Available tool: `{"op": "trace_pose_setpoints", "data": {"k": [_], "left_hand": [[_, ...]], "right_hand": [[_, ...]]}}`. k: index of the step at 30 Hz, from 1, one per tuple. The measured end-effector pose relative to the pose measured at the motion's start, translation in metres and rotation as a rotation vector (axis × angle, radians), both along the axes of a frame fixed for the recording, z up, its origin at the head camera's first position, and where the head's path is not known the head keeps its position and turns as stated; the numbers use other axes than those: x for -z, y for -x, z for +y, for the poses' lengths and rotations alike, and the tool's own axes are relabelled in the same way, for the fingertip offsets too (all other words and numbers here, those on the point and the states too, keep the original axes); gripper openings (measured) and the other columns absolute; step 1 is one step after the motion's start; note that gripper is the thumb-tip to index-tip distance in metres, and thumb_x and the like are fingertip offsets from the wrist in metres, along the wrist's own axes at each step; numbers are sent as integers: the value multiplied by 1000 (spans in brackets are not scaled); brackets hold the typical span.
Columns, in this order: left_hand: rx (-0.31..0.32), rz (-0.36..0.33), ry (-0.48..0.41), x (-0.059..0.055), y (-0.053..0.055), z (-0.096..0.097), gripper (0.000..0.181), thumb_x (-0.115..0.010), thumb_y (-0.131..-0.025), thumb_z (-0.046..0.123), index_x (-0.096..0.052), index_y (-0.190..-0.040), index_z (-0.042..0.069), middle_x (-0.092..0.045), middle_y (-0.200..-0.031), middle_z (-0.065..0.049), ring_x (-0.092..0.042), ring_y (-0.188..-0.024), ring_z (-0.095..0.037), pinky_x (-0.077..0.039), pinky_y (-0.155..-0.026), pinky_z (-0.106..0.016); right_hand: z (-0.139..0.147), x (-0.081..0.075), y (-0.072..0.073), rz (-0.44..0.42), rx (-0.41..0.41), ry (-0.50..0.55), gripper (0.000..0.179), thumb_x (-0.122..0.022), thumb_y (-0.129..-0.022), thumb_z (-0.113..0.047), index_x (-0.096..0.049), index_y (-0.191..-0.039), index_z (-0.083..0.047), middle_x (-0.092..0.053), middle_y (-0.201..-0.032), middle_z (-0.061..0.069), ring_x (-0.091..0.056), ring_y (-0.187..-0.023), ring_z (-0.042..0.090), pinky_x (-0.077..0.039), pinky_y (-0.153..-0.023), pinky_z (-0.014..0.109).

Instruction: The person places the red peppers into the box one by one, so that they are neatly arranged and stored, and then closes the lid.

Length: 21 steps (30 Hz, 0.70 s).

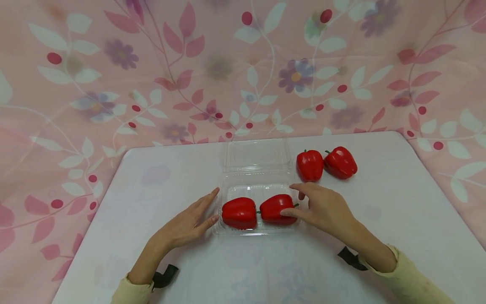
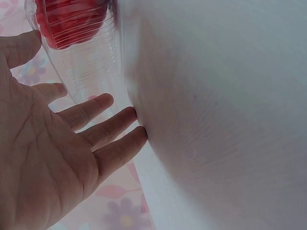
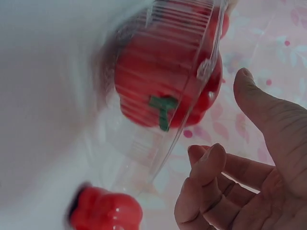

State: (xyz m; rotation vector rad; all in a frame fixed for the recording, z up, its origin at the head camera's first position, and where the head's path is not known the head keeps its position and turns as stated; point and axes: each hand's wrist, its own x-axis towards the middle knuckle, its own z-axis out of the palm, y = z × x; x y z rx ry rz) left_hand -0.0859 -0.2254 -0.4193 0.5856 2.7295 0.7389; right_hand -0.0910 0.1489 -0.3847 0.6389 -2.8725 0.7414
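A clear plastic clamshell box [image 1: 235, 232] lies on the table with its lid [image 1: 256, 155] folded back, away from me. Inside it, along the near side, two red bell peppers, a left one [image 1: 239, 213] and a right one [image 1: 276, 207], lie on their sides, stems toward the right. My left hand [image 1: 186, 226] is beside the box's left edge, fingers spread and holding nothing; its palm shows in the left wrist view. At the right edge is my right hand [image 1: 328, 207], thumb over the right pepper in the head view. The right wrist view shows its fingers loosely bent and apart from the pepper.
Right of the lid, at the back of the white-covered table [image 1: 379, 236], sit two more red bell peppers, one upright [image 1: 309, 165] and one tilted [image 1: 341, 163]. A pink floral cloth [image 1: 228, 63] hangs behind the table. Dark pieces stick out under both wrists.
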Motion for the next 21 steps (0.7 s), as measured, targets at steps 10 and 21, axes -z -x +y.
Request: {"op": "trace_pose_setpoints", "data": {"k": [10, 21], "left_hand": [[2, -5, 4, 0, 0, 0, 76, -47, -95, 60, -11, -158, 39, -26, -160, 1, -32, -143, -28, -38, -102, -63], [4, -3, 3, 0, 0, -1, 75, -45, -96, 62, -10, -158, 40, -27, -160, 0, -32, -143, -28, -38, -102, -63]], "right_hand": [[24, 1, 14, 80, 64, 54, 58, -91, -68, -39, -68, -114, -11, -61, -84, -3, -52, -64, 11, -46, -50, 25], [52, 0, 30, 111, 124, 52, 65, -88, -72, -42, -67, -121, -5, -63, -85, 3, -54, -65, 16, -47, -51, 27]]}}
